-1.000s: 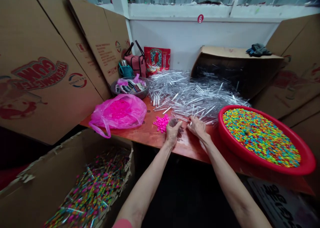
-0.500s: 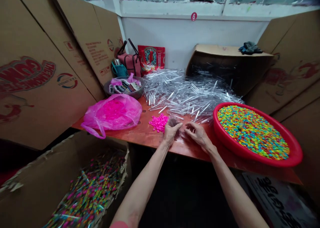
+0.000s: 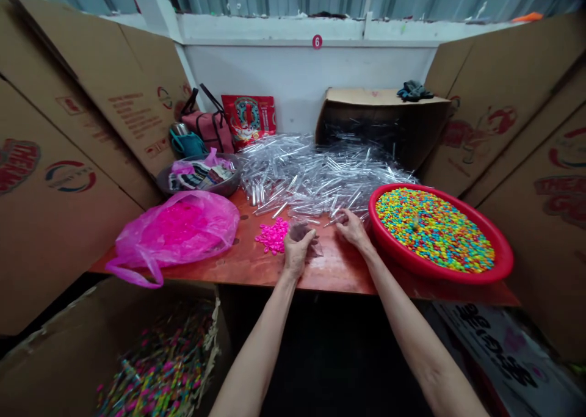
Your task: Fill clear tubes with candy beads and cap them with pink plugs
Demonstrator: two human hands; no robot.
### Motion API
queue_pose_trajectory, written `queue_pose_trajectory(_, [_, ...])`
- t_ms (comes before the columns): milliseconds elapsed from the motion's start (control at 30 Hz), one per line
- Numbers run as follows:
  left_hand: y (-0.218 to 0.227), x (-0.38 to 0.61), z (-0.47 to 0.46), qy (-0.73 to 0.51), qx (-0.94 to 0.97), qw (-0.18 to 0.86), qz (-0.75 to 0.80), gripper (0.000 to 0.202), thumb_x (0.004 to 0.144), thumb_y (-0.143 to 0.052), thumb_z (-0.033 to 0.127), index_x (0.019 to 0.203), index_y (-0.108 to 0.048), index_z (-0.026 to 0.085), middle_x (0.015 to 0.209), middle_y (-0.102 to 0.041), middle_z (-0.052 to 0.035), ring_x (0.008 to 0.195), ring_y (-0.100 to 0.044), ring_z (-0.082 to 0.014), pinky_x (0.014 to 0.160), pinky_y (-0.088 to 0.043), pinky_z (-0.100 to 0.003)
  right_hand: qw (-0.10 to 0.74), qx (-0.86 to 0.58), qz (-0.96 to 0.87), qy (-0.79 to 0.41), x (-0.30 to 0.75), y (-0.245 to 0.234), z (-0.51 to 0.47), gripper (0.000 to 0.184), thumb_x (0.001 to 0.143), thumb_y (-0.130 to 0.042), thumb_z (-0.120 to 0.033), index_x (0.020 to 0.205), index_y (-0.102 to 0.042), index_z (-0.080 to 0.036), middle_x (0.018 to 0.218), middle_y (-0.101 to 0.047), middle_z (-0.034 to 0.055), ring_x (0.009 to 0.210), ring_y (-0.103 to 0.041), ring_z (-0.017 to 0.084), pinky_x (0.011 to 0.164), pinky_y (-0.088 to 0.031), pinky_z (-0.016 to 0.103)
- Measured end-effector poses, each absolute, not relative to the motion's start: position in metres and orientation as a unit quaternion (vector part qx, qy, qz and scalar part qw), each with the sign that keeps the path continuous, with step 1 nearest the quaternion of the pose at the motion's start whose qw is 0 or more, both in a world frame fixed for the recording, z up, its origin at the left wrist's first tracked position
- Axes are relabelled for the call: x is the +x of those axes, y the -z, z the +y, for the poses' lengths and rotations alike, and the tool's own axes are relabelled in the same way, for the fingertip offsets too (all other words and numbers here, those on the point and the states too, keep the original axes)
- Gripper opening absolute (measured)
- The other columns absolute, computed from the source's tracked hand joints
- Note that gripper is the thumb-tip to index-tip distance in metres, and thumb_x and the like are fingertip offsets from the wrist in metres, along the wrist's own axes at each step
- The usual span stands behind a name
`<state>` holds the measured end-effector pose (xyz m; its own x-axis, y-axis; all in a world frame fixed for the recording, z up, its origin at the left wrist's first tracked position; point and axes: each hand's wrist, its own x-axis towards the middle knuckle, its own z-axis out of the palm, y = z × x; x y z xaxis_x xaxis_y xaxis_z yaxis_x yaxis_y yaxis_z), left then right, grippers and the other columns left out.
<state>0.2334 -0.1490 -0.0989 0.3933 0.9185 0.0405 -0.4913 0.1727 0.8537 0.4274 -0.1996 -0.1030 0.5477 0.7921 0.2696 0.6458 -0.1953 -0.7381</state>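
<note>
My left hand (image 3: 298,250) is closed over the orange-brown table, thumb against curled fingers, next to a small heap of pink candy-like pieces (image 3: 273,236). A dark, see-through sheen shows by its fingers, too blurred to identify. My right hand (image 3: 351,229) is at the near edge of a wide pile of clear plastic tubes (image 3: 315,176), its fingers parted and bent toward them. Whether they touch a tube is unclear. Right of that hand stands a red basin (image 3: 503,261) full of small multicoloured candies (image 3: 433,231).
A pink plastic bag (image 3: 178,231) of pink pieces lies left, before a grey bowl (image 3: 231,185) of cloth-like items. Below left, an open carton (image 3: 59,344) contains filled colourful tubes. Cardboard walls (image 3: 91,118) flank the table; another box (image 3: 379,96) lies behind the tubes.
My right hand has moved away from my left, out to the edge of the tube pile, and its fingers have spread. The left hand stays by the pink pieces. The view has shifted right.
</note>
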Motion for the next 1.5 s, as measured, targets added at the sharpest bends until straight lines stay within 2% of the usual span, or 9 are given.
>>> queue_pose_trajectory(200, [0.098, 0.235, -0.151, -0.449, 0.443, 0.742, 0.225, 0.044, 0.067, -0.091, 0.032, 0.105, -0.075, 0.017, 0.104, -0.078, -0.008, 0.079, -0.074, -0.0167, 0.071, -0.06, -0.027, 0.494, -0.635, -0.576, -0.144, 0.382, 0.101, -0.235, 0.031, 0.088, -0.061, -0.026, 0.118, -0.068, -0.02, 0.096, -0.069, 0.0039, 0.078, -0.062, 0.015, 0.072, -0.051, 0.027])
queue_pose_trajectory(333, [0.101, 0.235, -0.15, -0.462, 0.423, 0.743, 0.234, 0.038, 0.068, -0.09, 0.033, 0.098, -0.074, 0.016, 0.095, -0.078, -0.0066, 0.072, -0.072, -0.0154, 0.067, -0.06, -0.027, 0.469, -0.612, -0.618, -0.154, 0.369, 0.091, -0.237, 0.027, 0.096, -0.058, -0.026, 0.118, -0.071, -0.021, 0.098, -0.067, 0.0053, 0.08, -0.061, 0.016, 0.073, -0.049, 0.028])
queue_pose_trajectory(533, [0.105, 0.234, -0.147, -0.495, 0.388, 0.733, 0.26, 0.044, 0.064, -0.092, 0.036, 0.096, -0.07, 0.017, 0.09, -0.076, -0.0037, 0.065, -0.072, -0.0145, 0.062, -0.061, -0.027, 0.453, -0.618, -0.628, -0.134, 0.375, 0.072, -0.21, 0.017, 0.094, -0.064, -0.031, 0.095, -0.076, -0.019, 0.082, -0.062, 0.0025, 0.072, -0.057, 0.015, 0.067, -0.046, 0.027])
queue_pose_trajectory(767, [0.101, 0.235, -0.15, -0.48, 0.391, 0.746, 0.244, 0.043, 0.065, -0.092, 0.036, 0.096, -0.069, 0.018, 0.082, -0.075, -0.0022, 0.063, -0.071, -0.016, 0.062, -0.062, -0.029, 0.497, -0.606, -0.603, -0.149, 0.359, 0.072, -0.213, 0.023, 0.097, -0.061, -0.03, 0.111, -0.078, -0.025, 0.091, -0.059, 0.0041, 0.074, -0.06, 0.015, 0.071, -0.053, 0.029])
queue_pose_trajectory(967, [0.102, 0.239, -0.151, -0.508, 0.421, 0.717, 0.225, 0.041, 0.065, -0.091, 0.031, 0.097, -0.067, 0.019, 0.092, -0.077, -0.0036, 0.08, -0.074, -0.0167, 0.077, -0.062, -0.031, 0.525, -0.587, -0.606, -0.113, 0.378, 0.08, -0.204, 0.022, 0.098, -0.058, -0.029, 0.11, -0.076, -0.023, 0.099, -0.061, 0.0063, 0.084, -0.063, 0.019, 0.075, -0.054, 0.032])
queue_pose_trajectory(1067, [0.103, 0.239, -0.151, -0.526, 0.421, 0.699, 0.242, 0.043, 0.067, -0.089, 0.032, 0.101, -0.065, 0.02, 0.09, -0.076, -0.0025, 0.075, -0.074, -0.0163, 0.071, -0.061, -0.029, 0.472, -0.633, -0.613, -0.036, 0.397, 0.08, -0.178, 0.025, 0.095, -0.053, -0.015, 0.108, -0.074, -0.018, 0.103, -0.063, 0.0083, 0.088, -0.061, 0.02, 0.08, -0.051, 0.033])
queue_pose_trajectory(1167, [0.102, 0.237, -0.149, -0.553, 0.399, 0.68, 0.269, 0.046, 0.067, -0.088, 0.032, 0.105, -0.064, 0.021, 0.091, -0.074, -0.0011, 0.071, -0.073, -0.0159, 0.064, -0.059, -0.027, 0.327, -0.682, -0.654, 0.016, 0.41, 0.079, -0.15, 0.035, 0.086, -0.051, -0.003, 0.109, -0.072, -0.017, 0.108, -0.063, 0.0108, 0.099, -0.058, 0.023, 0.088, -0.047, 0.034])
queue_pose_trajectory(1300, [0.102, 0.236, -0.145, -0.601, 0.382, 0.645, 0.277, 0.04, 0.069, -0.087, 0.029, 0.101, -0.065, 0.02, 0.089, -0.073, -0.0006, 0.073, -0.073, -0.0156, 0.07, -0.061, -0.029, 0.172, -0.717, -0.671, 0.073, 0.416, 0.075, -0.131, 0.027, 0.088, -0.052, -0.006, 0.103, -0.072, -0.017, 0.111, -0.063, 0.0155, 0.106, -0.053, 0.029, 0.092, -0.042, 0.039])
queue_pose_trajectory(1500, [0.111, 0.237, -0.138, -0.631, 0.388, 0.604, 0.296, 0.034, 0.071, -0.084, 0.029, 0.098, -0.067, 0.019, 0.089, -0.073, -0.0017, 0.077, -0.073, -0.0159, 0.076, -0.061, -0.03, 0.192, -0.726, -0.659, 0.036, 0.414, 0.074, -0.14, 0.024, 0.09, -0.049, -0.01, 0.109, -0.064, -0.014, 0.107, -0.064, 0.0127, 0.093, -0.056, 0.024, 0.082, -0.042, 0.032])
